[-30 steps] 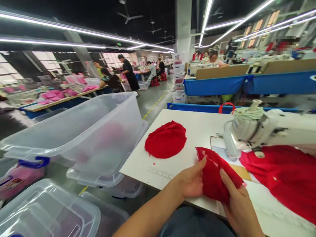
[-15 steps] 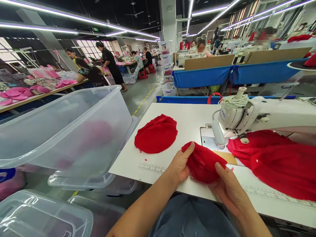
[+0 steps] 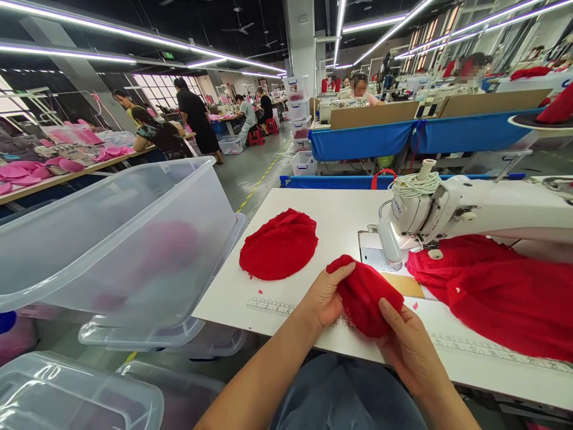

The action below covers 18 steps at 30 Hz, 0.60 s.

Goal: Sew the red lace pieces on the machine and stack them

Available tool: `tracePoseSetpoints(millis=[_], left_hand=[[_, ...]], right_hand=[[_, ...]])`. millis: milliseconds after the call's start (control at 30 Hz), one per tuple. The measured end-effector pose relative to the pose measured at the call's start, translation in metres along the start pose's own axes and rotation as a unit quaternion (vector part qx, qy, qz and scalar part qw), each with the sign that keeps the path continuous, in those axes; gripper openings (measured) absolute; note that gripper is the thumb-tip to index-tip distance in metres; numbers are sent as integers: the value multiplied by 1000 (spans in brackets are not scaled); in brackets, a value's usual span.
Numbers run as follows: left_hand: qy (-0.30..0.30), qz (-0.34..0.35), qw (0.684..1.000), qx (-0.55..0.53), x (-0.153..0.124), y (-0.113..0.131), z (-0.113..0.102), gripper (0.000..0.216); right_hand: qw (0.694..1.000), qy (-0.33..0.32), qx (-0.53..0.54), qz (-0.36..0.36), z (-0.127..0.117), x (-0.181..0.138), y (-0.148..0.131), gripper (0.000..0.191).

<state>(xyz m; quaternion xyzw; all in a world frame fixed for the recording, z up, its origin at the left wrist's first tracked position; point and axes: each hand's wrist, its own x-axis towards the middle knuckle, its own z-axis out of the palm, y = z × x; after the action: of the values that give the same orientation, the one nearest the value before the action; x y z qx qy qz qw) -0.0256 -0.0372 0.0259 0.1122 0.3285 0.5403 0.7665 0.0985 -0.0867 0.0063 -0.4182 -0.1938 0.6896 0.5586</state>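
Observation:
My left hand (image 3: 324, 295) and my right hand (image 3: 405, 346) both grip a small bunched piece of red fabric (image 3: 364, 292) at the near edge of a white sewing table (image 3: 344, 215). A round pile of red fabric pieces (image 3: 278, 245) lies on the table to the left of my hands. A white sewing machine (image 3: 430, 209) stands just behind the held piece, with a cone of white thread on top. To its right, under its arm, lies a larger heap of red fabric (image 3: 501, 292).
Clear plastic bins (image 3: 111, 239) are stacked at the left, some with pink items inside. Several people work at tables with pink pieces at the far left and at blue-skirted benches (image 3: 403, 134) behind. An aisle with a yellow line runs between.
The red piece in my hands went from spread out to bunched up and came a little nearer the machine. The view has shifted slightly right and down.

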Motion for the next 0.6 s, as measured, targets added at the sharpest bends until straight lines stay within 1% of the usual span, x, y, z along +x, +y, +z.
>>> tracePoseSetpoints(millis=[67, 133, 233, 300, 367, 433, 500, 600], left_hand=[[39, 18, 999, -11, 2, 3, 3, 17], [69, 28, 997, -21, 7, 6, 6, 17], [103, 36, 993, -34, 17, 7, 5, 18], [121, 30, 992, -36, 26, 8, 3, 21], [132, 22, 990, -35, 32, 8, 1, 23], [141, 17, 989, -35, 34, 8, 0, 22], [147, 25, 988, -38, 32, 9, 2, 19], [146, 57, 987, -44, 28, 10, 5, 18]], right_hand=[[999, -24, -21, -2, -1, -1, 2, 38], [999, -30, -41, -15, -1, -3, 6, 35], [992, -38, -106, -64, 0, -9, 18, 31], [981, -51, -157, -101, 1, -14, 27, 33], [973, -55, -186, -122, 1, -16, 32, 36], [972, -45, -199, -114, 2, -14, 31, 39], [979, -30, -187, -77, 3, -10, 24, 42], [994, -18, -102, -34, 4, -3, 12, 47]])
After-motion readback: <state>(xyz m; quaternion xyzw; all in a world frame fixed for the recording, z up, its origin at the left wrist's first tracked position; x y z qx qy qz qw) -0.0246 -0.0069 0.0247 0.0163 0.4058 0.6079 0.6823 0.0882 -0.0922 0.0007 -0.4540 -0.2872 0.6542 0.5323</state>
